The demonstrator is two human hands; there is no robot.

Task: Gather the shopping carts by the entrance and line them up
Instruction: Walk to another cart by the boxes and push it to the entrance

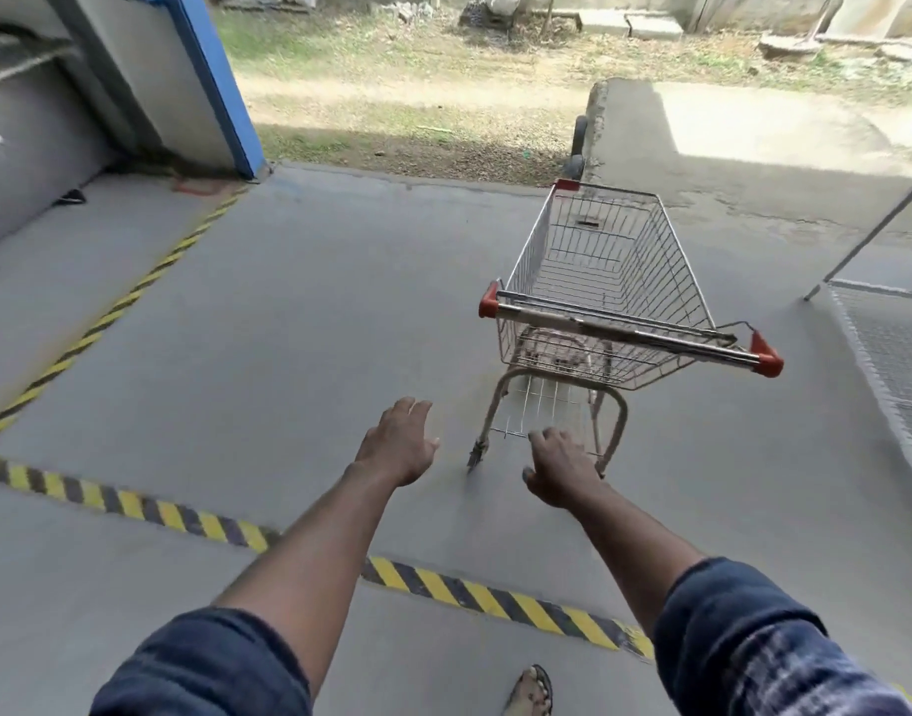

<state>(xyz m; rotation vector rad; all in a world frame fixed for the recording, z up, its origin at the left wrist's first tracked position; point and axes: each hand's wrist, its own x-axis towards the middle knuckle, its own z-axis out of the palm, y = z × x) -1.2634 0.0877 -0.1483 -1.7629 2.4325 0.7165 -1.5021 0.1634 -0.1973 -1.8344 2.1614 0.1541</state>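
Both hands reach out, empty, toward a lone wire cart on a concrete floor.

Head view: the shopping cart [624, 330] stands ahead and to the right, a tapering basket of thin steel wire with a smooth metal handle bar capped in red plastic at each corner; left hand [399, 441] and right hand [560, 470] are stretched forward with fingers loosely spread, gripping nothing, neither on the handle; the grey floor [314, 302] is smooth and matt, crossed by yellow-and-black striped tape [443, 581]; rolled dark sleeves [743, 638] frame the bottom edge; a blue-edged panel [221, 80] leans top left.
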